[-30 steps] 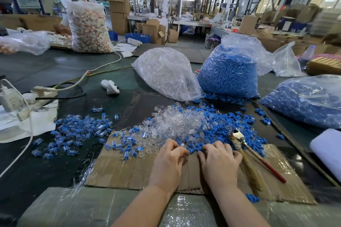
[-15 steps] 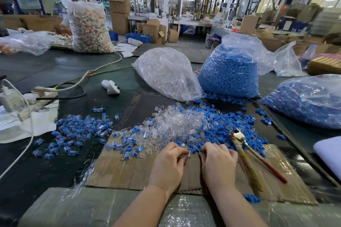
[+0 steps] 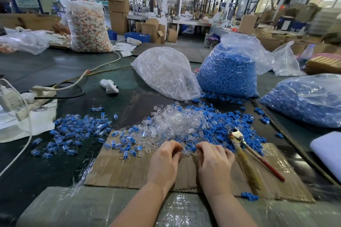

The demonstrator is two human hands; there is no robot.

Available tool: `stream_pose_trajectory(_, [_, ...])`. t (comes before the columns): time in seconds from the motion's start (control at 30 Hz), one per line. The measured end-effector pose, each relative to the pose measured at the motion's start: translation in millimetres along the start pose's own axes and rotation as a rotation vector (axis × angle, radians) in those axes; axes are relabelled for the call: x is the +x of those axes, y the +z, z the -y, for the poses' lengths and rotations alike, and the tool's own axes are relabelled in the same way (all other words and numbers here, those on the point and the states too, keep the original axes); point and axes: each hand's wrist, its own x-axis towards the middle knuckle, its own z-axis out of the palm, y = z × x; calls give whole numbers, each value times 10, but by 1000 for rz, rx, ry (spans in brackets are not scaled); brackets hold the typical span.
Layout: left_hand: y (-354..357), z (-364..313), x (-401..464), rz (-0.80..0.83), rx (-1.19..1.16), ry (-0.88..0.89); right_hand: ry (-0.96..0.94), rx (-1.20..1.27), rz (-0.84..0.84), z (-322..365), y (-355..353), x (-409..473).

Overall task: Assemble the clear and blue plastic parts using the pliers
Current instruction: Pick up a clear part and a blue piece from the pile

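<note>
Nearest the camera, both hands are positioned over a flattened cardboard sheet point(image 3: 129, 169) laid on the counter point(image 3: 46, 156). The left hand point(image 3: 164, 162) is curled, with its fingertips pinched at the near edge of the loose parts; a small clear part appears to be held, though the item itself cannot be made out. The right hand point(image 3: 214, 164) is likewise curled, its fingertips closed at the same spot; what it grips cannot be told.

The pliers point(image 3: 252, 155) lie untouched just beside the right hand, handles toward the camera. A single blue piece point(image 3: 249, 196) rests near the cardboard's front edge.

Beyond the fingertips, a pile of clear parts point(image 3: 177, 125) is spread, with blue parts point(image 3: 227, 125) to its right. Assembled pieces point(image 3: 73, 131) are scattered further left.

Behind these stand a bag of clear parts point(image 3: 164, 73) and a bag of blue parts point(image 3: 228, 72).
</note>
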Motion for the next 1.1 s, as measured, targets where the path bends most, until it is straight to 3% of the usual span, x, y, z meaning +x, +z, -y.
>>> stream_pose_trajectory(0.43, [-14,11,-11,23,-116,-76,-145,164,-25,-50,-38,-43])
stream_pose_trajectory(1.1, [-5,59,13,106,-233,-95,-257,150,42,-58,-14,-33])
